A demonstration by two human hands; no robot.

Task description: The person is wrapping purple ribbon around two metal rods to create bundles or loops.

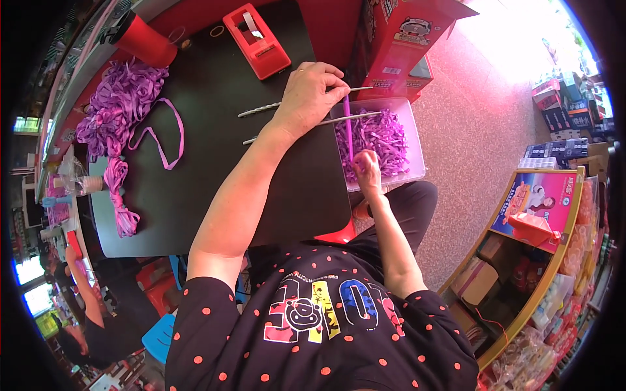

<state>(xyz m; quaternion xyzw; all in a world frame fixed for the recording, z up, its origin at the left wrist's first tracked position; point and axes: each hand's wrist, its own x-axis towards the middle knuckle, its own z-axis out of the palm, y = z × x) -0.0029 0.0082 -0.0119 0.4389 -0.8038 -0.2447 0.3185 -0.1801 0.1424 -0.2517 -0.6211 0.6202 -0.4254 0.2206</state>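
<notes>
Purple strip [349, 127]: runs between your two hands, over the near edge of the tub [418, 171], just off the right edge of the dark surface [293, 202].
Left hand [312, 96]: fingers pinch the strip's top end, right by the upper rod [259, 110].
Right hand [367, 173]: fingers close on the strip's lower end, above the cut pieces [388, 146].
Lower rod [360, 117]: crosses the strip; can't tell which is in front.
Strip weight: next to nothing, I'd judge; you won't feel it.
Strip stiffness: soft, likely limp once slack; the loose ribbon heap [120, 98] on your left curls and folds.
Strip surface: looks slightly glossy, so maybe slippery; use fingertip pads.
Best hold: both ends, flat between thumb and index, light tension.
Watch: hard pulls could crease it or drag the rods.
</notes>
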